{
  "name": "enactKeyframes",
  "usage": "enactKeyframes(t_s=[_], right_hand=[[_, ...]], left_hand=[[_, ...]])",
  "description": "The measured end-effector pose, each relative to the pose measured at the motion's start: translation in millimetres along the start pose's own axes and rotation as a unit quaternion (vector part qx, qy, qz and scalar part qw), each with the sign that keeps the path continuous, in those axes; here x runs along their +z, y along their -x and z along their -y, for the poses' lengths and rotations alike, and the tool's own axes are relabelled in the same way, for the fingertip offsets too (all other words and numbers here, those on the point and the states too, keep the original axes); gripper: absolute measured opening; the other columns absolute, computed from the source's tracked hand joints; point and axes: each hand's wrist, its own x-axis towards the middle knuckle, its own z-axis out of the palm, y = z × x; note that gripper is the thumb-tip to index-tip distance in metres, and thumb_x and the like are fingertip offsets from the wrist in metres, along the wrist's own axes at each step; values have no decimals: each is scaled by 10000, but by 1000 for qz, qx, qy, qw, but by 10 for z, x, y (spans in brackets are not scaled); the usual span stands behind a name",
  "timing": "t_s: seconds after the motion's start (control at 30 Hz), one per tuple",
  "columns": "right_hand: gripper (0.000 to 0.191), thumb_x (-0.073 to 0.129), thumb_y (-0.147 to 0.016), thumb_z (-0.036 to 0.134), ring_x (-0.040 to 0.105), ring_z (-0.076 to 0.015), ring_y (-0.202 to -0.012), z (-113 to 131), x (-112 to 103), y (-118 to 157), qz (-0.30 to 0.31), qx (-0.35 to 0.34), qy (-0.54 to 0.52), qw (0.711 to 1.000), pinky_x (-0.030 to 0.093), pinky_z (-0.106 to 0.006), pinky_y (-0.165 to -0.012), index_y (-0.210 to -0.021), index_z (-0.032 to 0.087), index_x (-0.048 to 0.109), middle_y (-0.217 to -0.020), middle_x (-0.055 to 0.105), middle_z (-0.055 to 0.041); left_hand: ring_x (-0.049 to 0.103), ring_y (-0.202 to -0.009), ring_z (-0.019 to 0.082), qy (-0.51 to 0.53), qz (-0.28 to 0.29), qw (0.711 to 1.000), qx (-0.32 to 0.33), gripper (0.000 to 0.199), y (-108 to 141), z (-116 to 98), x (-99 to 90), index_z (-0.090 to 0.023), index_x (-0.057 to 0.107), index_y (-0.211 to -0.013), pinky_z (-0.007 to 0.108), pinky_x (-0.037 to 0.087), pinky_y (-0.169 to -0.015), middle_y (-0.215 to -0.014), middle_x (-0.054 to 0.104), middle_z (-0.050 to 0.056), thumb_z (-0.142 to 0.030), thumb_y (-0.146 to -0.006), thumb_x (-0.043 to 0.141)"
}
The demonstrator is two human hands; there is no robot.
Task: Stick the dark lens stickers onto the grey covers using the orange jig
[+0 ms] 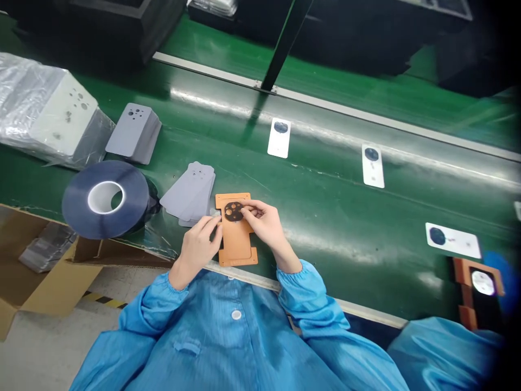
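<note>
Bench, black disc perhaps partly hidden

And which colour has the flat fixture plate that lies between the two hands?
The fixture plate is orange, seen best in the head view.

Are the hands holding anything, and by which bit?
The right hand touches the black disc at its right edge; whether it grips is unclear. I can't tell whether the left hand, by the orange tray, holds anything.
</note>
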Motion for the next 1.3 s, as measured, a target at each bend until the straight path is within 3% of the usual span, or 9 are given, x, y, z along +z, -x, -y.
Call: enactKeyframes(t_s=[0.17, 0.37, 0.67, 0.9, 1.13, 1.3], right_hand=[[370, 627, -848, 306, 545, -129, -622, 24, 44, 7, -14, -15, 68, 998, 485, -280, -663, -1143, 168, 802, -857, 752, -44], [345, 616, -862, 298, 546, -130, -620, 58, 55, 23, -20, -18, 78, 997, 484, -282, -657, -1128, 182, 801, -843, 731, -32], [304, 591, -902, 230, 559, -154, -682, 74, 57, 23, -37, -106, 165, 980, 488, -295, -703, -1114, 207, 807, -792, 606, -19], [325, 559, -967, 236, 575, -167, -717, 37, 62, 25, -21, -116, 223, 968, 483, -290, -705, -1169, 248, 814, -791, 566, -24], [345, 547, -998, 283, 596, -178, -718, 83, 79, 64, -18, -103, 348, 932, 430, -281, -644, -1235, 278, 798, -856, 620, -51], [348, 544, -1012, 302, 637, -204, -734, 129, 66, 84, -7, -80, 377, 923, 433, -298, -656, -1261, 285, 787, -873, 669, -66]], left_hand=[[728, -1087, 223, -75, 54, 996, 3, 382, 5, -52, 102, -199, 638, -1382, 284, 581, -870, -1296, 705, 104, -304, -1028, 541], [733, -1072, 232, -107, 78, 991, -5, 425, -14, -99, 131, -197, 598, -1428, 283, 582, -808, -1355, 668, 112, -314, -1028, 514], [737, -990, 243, -149, 123, 981, -22, 438, -73, -217, 75, -175, 559, -1435, 291, 554, -725, -1249, 700, 127, -283, -1018, 482], [731, -923, 247, -155, 142, 977, -29, 444, -87, -230, 55, -172, 546, -1440, 306, 540, -683, -1191, 686, 123, -296, -1019, 480], [666, -1082, 285, -187, 136, 972, 51, 437, -166, -219, 23, -138, 574, -1413, 357, 568, -770, -1540, 540, 168, -240, -999, 473], [669, -1021, 279, -225, 180, 953, 98, 420, -246, -215, -38, -113, 620, -1358, 381, 564, -771, -1562, 545, 159, -191, -976, 463]])
